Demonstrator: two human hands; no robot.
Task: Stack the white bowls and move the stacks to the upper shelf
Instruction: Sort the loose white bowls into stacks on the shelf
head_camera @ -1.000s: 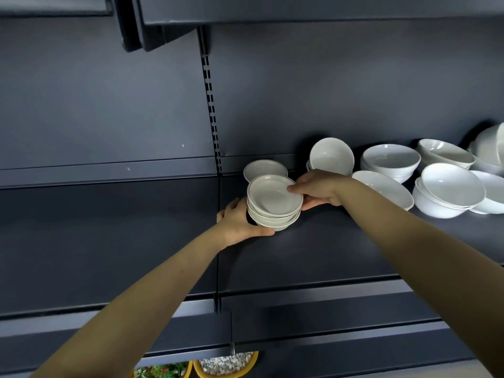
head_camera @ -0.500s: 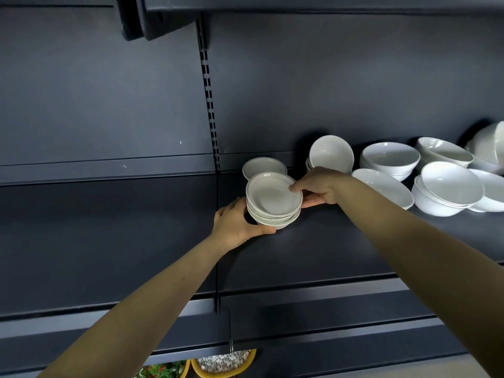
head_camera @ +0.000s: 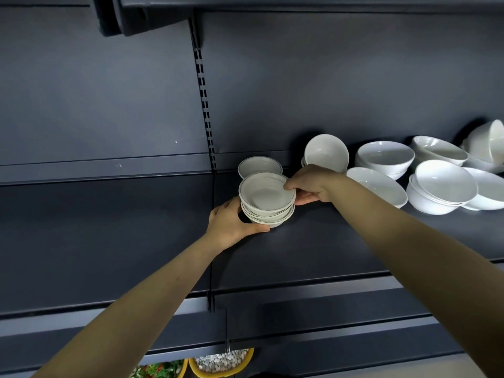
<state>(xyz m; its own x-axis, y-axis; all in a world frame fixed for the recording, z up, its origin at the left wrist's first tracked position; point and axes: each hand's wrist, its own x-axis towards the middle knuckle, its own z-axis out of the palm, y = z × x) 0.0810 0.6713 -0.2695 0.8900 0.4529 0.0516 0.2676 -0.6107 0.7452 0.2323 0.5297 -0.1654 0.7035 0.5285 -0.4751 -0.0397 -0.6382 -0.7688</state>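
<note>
A stack of several shallow white bowls (head_camera: 266, 199) sits on the dark shelf (head_camera: 313, 241) near its middle seam. My left hand (head_camera: 233, 222) cups the stack's lower left side, thumb along its base. My right hand (head_camera: 313, 184) pinches the top bowl's right rim. Just behind the stack lies a single shallow bowl (head_camera: 259, 166). To the right, a deeper white bowl (head_camera: 327, 152) leans on its side, and more white bowls (head_camera: 441, 184), some nested, crowd the shelf's right end.
An upper shelf's underside (head_camera: 300, 2) runs along the top edge, with a slotted upright (head_camera: 203, 91) below it. The shelf's left section (head_camera: 103, 230) is bare. Yellow bowls of pebbles (head_camera: 221, 362) and greenery (head_camera: 161, 371) show at the bottom.
Both hands have stayed on the stack. The view has drifted slightly, and the stack looks a touch more raised at its right side.
</note>
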